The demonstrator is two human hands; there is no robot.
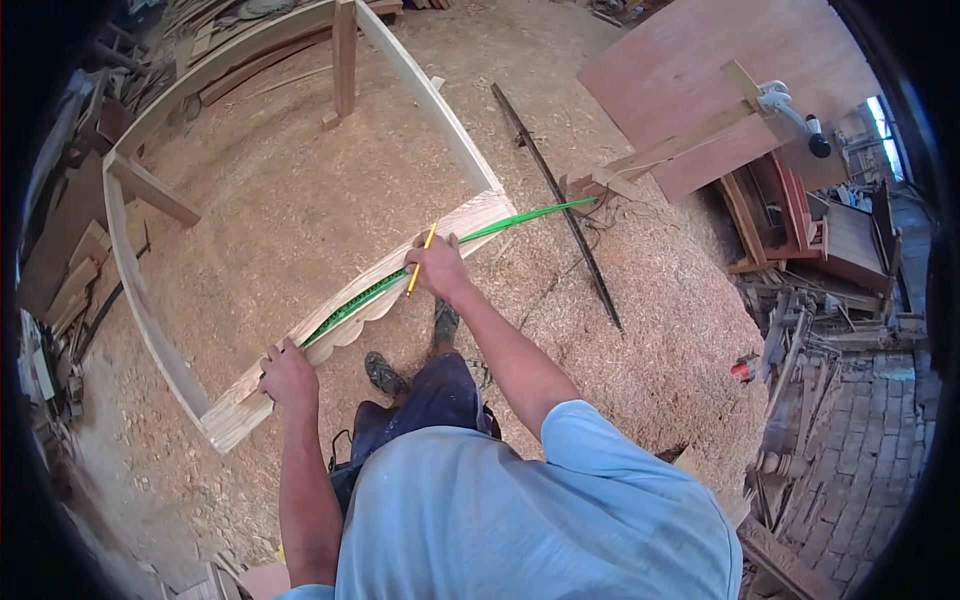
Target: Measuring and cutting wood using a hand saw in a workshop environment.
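Note:
A pale wooden frame stands before me, and its near rail (352, 282) runs slantwise from lower left to upper right, with a scalloped lower edge (345, 335). A green measuring tape (372, 290) lies along this rail, its far part reaching past the rail's right end. My left hand (288, 375) is closed over the rail near its left end, with the tape's end at its fingers. Farther right, my right hand (438, 268) grips a yellow pencil (413, 281) and rests on the rail and tape. The fingertips of both hands are partly hidden.
Wood shavings (680, 350) cover the floor around my feet. A dark metal bar (560, 200) stands out to the right of the frame. Beyond it are a large plywood sheet (690, 70) and a clamp with a black handle (818, 140). Wood scraps (800, 370) lie piled at the right.

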